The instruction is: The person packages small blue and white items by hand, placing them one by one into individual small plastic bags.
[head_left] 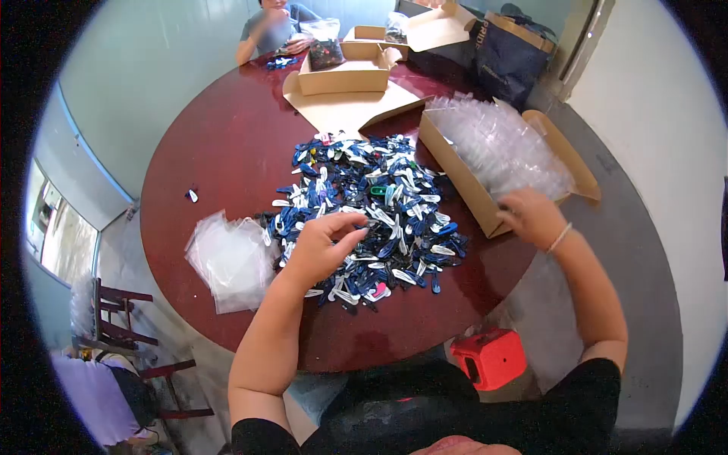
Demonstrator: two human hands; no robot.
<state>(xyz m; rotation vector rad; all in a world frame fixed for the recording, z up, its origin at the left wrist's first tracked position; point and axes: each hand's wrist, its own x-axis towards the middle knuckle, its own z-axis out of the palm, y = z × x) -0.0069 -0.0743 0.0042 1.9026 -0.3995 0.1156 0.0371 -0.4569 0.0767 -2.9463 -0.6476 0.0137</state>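
The snap hair clips (387,216) in front of you are slim, teardrop-shaped and glossy, mostly navy, white and black, with a green clip (378,191) and a pink clip (380,290) among them. They lie in a loose, tangled heap on the middle of your dark red, polished round bench (220,152). Your left hand (318,246) is over the heap's near left part, thumb and forefinger curled toward each other; you cannot tell whether a clip sits between them. Your right hand (535,216), well apart from the heap, is at the near corner of the brown cardboard box (462,178), fingers bent downward; its grip cannot be told. That box brims with crinkled, shiny clear plastic bags (500,140). Left of the heap, you have a fanned stack of flat, milky-clear sleeves (231,262). Across the bench sits another person (269,34), near a small group of clips (281,63).
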